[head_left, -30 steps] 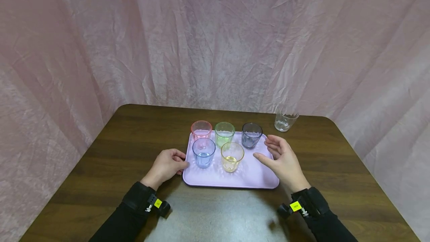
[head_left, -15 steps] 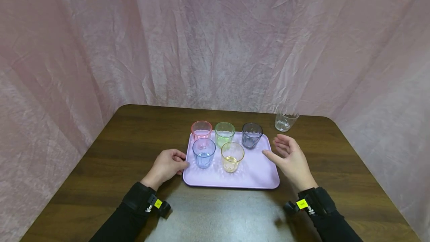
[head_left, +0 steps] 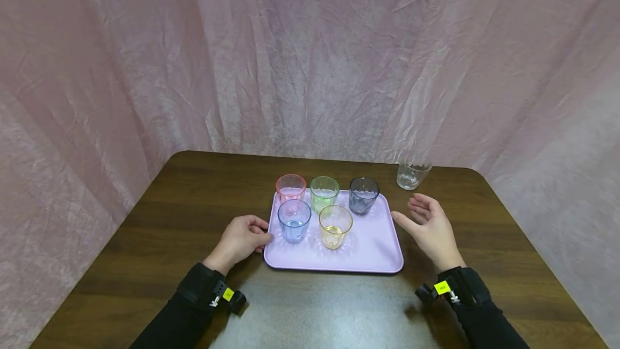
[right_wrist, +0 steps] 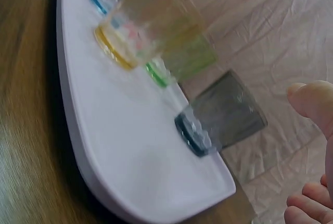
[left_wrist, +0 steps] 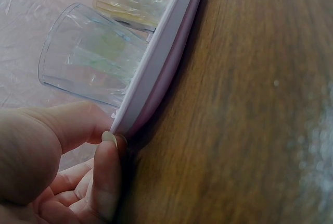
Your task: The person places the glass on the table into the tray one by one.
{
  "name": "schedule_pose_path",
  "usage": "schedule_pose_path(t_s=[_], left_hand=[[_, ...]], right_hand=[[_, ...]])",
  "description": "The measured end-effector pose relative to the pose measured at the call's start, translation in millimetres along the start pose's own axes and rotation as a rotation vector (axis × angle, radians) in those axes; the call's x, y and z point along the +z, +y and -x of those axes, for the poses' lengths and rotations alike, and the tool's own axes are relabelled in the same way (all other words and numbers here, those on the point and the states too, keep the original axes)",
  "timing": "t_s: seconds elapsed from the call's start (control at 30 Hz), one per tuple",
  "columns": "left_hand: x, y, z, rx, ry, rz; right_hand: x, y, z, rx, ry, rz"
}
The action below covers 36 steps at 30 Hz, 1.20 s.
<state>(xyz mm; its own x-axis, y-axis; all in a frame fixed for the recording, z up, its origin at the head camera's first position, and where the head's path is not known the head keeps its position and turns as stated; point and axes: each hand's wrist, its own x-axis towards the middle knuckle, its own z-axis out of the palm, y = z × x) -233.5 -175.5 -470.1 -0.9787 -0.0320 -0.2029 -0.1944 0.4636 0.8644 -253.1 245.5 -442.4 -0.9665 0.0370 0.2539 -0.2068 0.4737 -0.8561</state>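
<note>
A lilac tray (head_left: 373, 246) lies on the table with several tinted drinking glasses standing upright on it. A red glass (head_left: 290, 190), a green glass (head_left: 324, 195) and a dark grey glass (head_left: 363, 198) form the back row. Nearer stand a blue glass (head_left: 294, 225) and a yellow glass (head_left: 335, 230). My left hand (head_left: 242, 239) pinches the tray's left edge between thumb and fingers, as the left wrist view shows at the tray rim (left_wrist: 151, 78). Just off the tray's right side, my right hand (head_left: 432, 230) hovers with fingers apart, holding nothing.
A clear glass (head_left: 410, 176) stands on the brown wooden table (head_left: 213, 187) near its back right edge, beyond my right hand. Behind the table hangs a pink curtain (head_left: 310, 69).
My right hand has moved rightward, from over the tray's right edge to beside it. The left hand, the tray and the glasses have stayed nearly still.
</note>
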Motion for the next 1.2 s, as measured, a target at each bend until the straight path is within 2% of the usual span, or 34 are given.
schedule_pose_path(t_s=[0.27, 0.53, 0.8, 1.2], left_hand=[[0.1, 0.4, -0.8, 0.013, 0.001, 0.01], [0.4, 0.4, -0.1, 0.026, 0.0, 0.023], [0.6, 0.0, 0.8, 0.028, 0.004, 0.019], [1.9, -0.6, -0.1, 0.061, 0.01, 0.027]], right_hand=[[-9.0, 13.8, -7.7, 0.068, 0.016, 0.05], [-13.3, 29.4, -16.4, 0.075, 0.034, 0.062], [-15.8, 33.7, -24.5, 0.108, 0.046, 0.095], [-16.1, 47.6, -42.9, 0.132, 0.112, 0.14]])
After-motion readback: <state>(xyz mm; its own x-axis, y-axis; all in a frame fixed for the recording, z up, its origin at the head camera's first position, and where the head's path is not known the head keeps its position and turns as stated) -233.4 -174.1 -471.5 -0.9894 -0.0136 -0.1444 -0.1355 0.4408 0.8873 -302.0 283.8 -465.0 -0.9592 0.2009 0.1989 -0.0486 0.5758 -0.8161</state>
